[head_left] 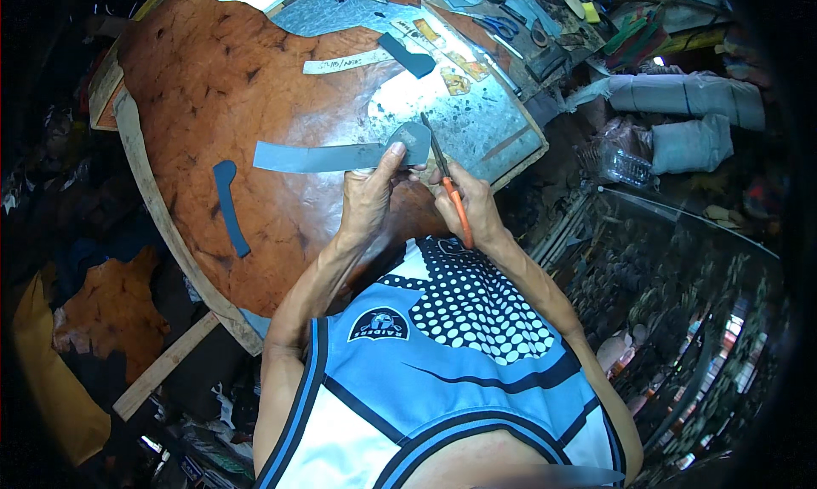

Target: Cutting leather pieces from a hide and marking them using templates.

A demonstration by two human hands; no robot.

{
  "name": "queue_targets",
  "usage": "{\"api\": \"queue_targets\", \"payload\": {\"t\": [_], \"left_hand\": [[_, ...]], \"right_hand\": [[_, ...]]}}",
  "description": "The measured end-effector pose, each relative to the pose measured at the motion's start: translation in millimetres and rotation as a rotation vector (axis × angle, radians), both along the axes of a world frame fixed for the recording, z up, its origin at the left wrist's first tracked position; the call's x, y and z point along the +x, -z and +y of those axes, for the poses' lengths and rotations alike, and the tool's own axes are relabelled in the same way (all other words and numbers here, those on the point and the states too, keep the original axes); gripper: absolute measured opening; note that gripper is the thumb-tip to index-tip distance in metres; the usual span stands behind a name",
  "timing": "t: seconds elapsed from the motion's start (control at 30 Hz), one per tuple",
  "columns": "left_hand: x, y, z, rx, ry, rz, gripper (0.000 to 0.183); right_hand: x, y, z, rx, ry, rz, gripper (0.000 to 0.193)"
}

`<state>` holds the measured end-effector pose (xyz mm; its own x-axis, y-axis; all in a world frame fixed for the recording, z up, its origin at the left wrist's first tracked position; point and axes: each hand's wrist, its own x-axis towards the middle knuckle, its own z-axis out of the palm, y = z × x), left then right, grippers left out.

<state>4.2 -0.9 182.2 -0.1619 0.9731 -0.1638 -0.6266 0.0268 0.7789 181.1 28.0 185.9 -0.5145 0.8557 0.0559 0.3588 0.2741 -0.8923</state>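
Note:
My left hand (371, 193) pinches a long grey-blue strip (315, 158) near its wide rounded end, thumb on top. The strip's narrow tail reaches out to the left over a brown leather hide (187, 89). In my right hand (477, 204) is a pair of scissors (457, 204) with orange handles. Their dark blades point away from me, close beside the strip's rounded end; whether they touch its edge I cannot tell. A dark blue piece of similar shape (227, 208) lies on the hide to the left. Another dark piece (408, 57) rests farther off, across a pale marked strip (340, 63).
The hide drapes over a table with a wooden rim (140, 165) and a worn metal sheet (502, 131). Blue-handled scissors (500, 27), tape rolls and scraps crowd the far right. Wrapped rolls (689, 96) lie to the right, and a leather scrap (111, 306) hangs lower left.

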Motion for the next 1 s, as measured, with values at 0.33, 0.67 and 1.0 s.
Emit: {"api": "queue_targets", "payload": {"t": [0.33,0.67,1.0], "left_hand": [[-87,61,14,-0.175,-0.076,0.178,0.028],[-126,58,4,-0.340,-0.086,0.409,0.025],[-98,92,-73,-0.469,-0.516,0.218,0.029]], "right_hand": [[39,23,68,0.256,0.011,-0.955,0.051],[-18,15,160,0.640,-0.302,-0.746,0.015],[-105,40,250,0.533,-0.335,-0.953,0.051]]}}
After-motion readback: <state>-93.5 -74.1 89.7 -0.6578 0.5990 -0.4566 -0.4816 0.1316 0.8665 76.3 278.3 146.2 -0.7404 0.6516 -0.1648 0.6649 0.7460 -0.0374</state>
